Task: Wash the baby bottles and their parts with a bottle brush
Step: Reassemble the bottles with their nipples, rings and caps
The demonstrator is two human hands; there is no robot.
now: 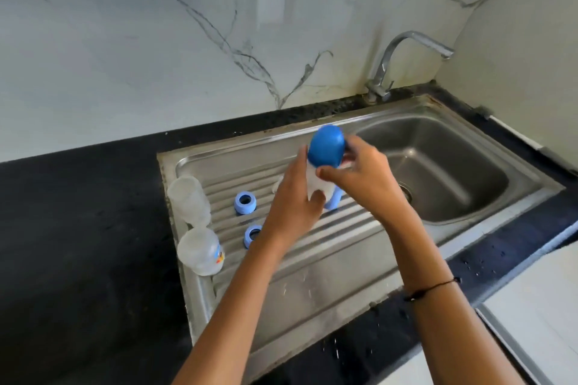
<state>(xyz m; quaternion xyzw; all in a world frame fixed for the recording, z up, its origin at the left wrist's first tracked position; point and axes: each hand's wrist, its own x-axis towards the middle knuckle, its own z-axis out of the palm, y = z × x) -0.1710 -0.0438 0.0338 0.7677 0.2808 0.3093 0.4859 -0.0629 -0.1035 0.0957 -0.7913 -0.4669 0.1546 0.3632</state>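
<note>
I hold a clear baby bottle (316,178) with a blue dome cap (327,147) above the ribbed draining board. My left hand (294,197) grips the bottle's body from the left. My right hand (362,178) curls round its upper part just below the cap. Two more clear bottles stand upside down at the board's left edge, one at the back (189,200) and one nearer (200,250). Two blue screw rings (245,202) (251,235) lie on the board. Another blue part (333,200) shows below my hands, partly hidden.
The steel sink basin (444,166) with its drain lies to the right, under a chrome tap (394,62). Black countertop (78,228) surrounds the draining board (312,275). A marble wall stands behind. A white surface (538,306) is at the lower right.
</note>
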